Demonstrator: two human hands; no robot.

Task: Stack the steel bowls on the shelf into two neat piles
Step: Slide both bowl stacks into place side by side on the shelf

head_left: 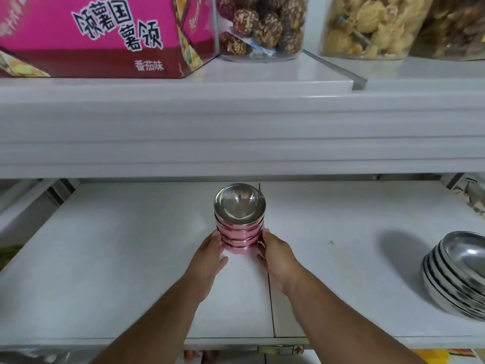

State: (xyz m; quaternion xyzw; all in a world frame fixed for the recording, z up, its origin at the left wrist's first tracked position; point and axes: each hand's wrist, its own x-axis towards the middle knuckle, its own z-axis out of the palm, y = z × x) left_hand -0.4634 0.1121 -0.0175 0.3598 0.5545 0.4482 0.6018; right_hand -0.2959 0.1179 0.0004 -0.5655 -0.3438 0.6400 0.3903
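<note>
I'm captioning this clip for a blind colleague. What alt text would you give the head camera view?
Both hands, left hand and right hand, hold the base of a pile of pink-sided steel bowls standing on a white shelf. A second pile of plain steel bowls sits at the far right; a pink snack box and snack jars occupy the shelf above.

A single head-worn camera looks forward and down, close onto the white shelf [105, 258] at arm's reach.
</note>
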